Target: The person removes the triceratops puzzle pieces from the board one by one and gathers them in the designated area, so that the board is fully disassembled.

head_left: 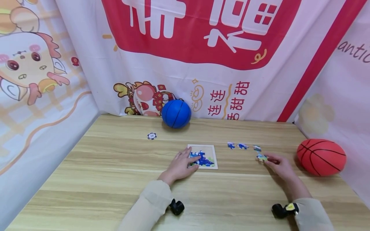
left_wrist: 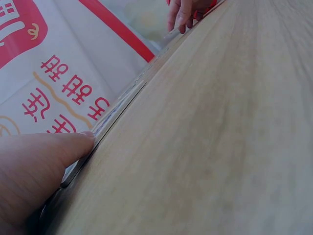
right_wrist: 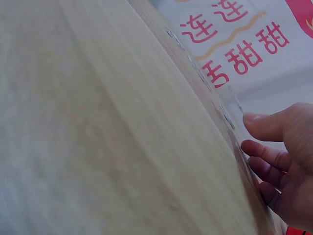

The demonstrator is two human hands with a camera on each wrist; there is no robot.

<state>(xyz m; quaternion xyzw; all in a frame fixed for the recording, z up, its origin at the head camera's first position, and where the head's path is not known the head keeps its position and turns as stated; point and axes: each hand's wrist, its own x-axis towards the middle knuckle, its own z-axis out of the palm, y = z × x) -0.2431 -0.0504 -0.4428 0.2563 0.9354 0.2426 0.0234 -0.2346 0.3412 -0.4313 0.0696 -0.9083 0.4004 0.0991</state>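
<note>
Left hand [head_left: 180,165] partly hides tray [head_left: 208,149]; right hand [head_left: 280,166] pinches blurred puzzle piece [head_left: 261,158]

The left hand [left_wrist: 34,174] lies with its thumb extended, the tip at the edge of a thin, flat frame [left_wrist: 105,126] seen nearly edge-on. Wooden tabletop [left_wrist: 210,122] spreads beside the thumb. Beyond the hand hangs a white cloth [left_wrist: 93,54] with red characters [left_wrist: 77,90] and a red band [left_wrist: 121,29]. Well past the thumb, the right hand [left_wrist: 186,12] points its fingers down near the tabletop.
</note>
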